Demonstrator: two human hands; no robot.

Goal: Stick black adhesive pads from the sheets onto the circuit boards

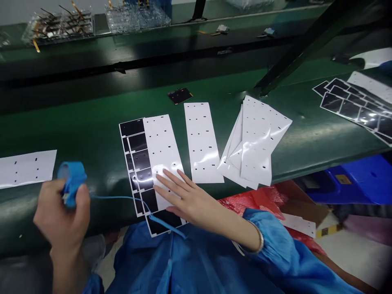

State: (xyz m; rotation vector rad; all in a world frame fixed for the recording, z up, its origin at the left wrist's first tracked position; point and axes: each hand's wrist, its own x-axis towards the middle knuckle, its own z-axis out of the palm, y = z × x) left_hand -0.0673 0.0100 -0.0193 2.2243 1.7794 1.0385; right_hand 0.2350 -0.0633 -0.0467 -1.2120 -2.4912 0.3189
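My left hand (pixel 61 212) grips a blue anti-static wrist strap (pixel 72 183) at the near left, above the belt. Its thin blue cord (pixel 122 197) runs across the belt and over the sheets. My right hand (pixel 183 196) rests flat with spread fingers on a white perforated sheet (pixel 162 147). That sheet lies over a glossy black patterned sheet (pixel 136 163), whose strip shows along its left side. Another white sheet (pixel 202 139) lies to the right, then a loose, curling pile of white sheets (pixel 255 143). A further white sheet (pixel 27 168) lies at the far left.
The sheets lie on a green belt (pixel 92 134). A small black piece (pixel 180 96) lies beyond them, and black patterned sheets (pixel 352 106) lie at right. Clear trays (pixel 76 22) stand behind. A red bag (pixel 254 200), cardboard box (pixel 303 202) and blue crate (pixel 355 179) sit below the near right edge.
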